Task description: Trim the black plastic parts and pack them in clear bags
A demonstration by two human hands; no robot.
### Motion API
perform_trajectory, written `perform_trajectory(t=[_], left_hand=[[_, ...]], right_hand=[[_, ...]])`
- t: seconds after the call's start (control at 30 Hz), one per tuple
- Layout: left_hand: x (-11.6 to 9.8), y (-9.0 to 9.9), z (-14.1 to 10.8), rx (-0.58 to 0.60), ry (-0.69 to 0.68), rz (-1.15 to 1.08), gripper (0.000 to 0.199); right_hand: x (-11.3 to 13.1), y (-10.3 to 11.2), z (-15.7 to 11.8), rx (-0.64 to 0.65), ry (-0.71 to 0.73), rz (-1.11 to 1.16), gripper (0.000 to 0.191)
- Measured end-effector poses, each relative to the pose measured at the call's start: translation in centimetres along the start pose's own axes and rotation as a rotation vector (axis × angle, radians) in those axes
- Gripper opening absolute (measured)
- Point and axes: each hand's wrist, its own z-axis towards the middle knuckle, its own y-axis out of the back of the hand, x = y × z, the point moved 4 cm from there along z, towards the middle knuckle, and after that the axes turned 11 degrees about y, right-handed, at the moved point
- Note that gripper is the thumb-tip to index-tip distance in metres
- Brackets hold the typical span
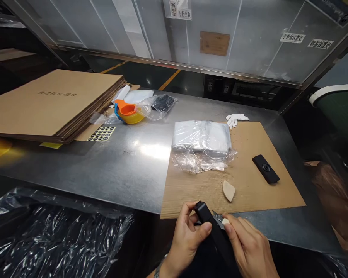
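Note:
My left hand [187,239] is closed around a long black plastic-looking part [211,227], its thumb pressed on the near face. In my right hand [251,245], thumb and fingers pinch a small pointed metal blade [219,219] that lies along the right edge of the black part. A bit of off-white material shows at the right fingertips; what it is, I cannot tell. Just beyond my hands, a beige wedge-shaped sponge-like piece [229,191] rests on a cardboard sheet [258,197]. Farther right on the sheet is a black rectangular device [266,168] with a round part.
Clear plastic bags [201,137] are stacked on the cardboard, with a white glove [237,119] behind. Leftward on the metal table [133,173] are orange and yellow tape rolls [129,112], a bagged dark item [162,103], a sticker sheet [101,133] and stacked cardboard [55,100].

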Motion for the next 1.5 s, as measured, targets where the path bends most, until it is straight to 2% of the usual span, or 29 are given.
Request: perform_trajectory(t=[0.37, 0.67, 0.8, 0.97, 1.1, 1.27, 1.4, 1.5], left_hand=[[-0.2, -0.1, -0.1, -0.052, 0.036, -0.012, 0.041], [0.1, 0.1, -0.2, -0.032, 0.016, 0.013, 0.039], [0.2, 0.1, -0.2, -0.02, -0.002, 0.019, 0.042], [0.2, 0.1, 0.2, -0.017, 0.022, -0.022, 0.035], [0.3, 0.0, 0.2, -0.015, 0.048, -0.022, 0.036], [0.6, -0.6, -0.2, 0.084, 0.088, -0.006, 0.04], [0.9, -1.0, -0.6, 0.145, 0.134, -0.024, 0.045], [0.6, -0.8, -0.4, 0.077, 0.145, -0.057, 0.042]], right_hand=[[0.8, 0.2, 0.6, -0.037, 0.061, -0.083, 0.038], [0.4, -0.4, 0.1, 0.005, 0.044, -0.109, 0.035], [-0.1, -0.7, 0.4, 0.019, -0.061, -0.054, 0.039], [-1.0, -0.6, 0.6, 0.023, -0.196, 0.288, 0.036], [-1.4, -0.8, 0.6, 0.104, -0.299, 0.543, 0.036], [-1.4, -2.1, 1.8, 0.191, -0.372, 0.765, 0.036], [-3.1, -3.5, 3.0, 0.101, -0.432, 0.752, 0.037], [-5.7, -4.1, 3.0, 0.026, -0.485, 0.608, 0.037]])
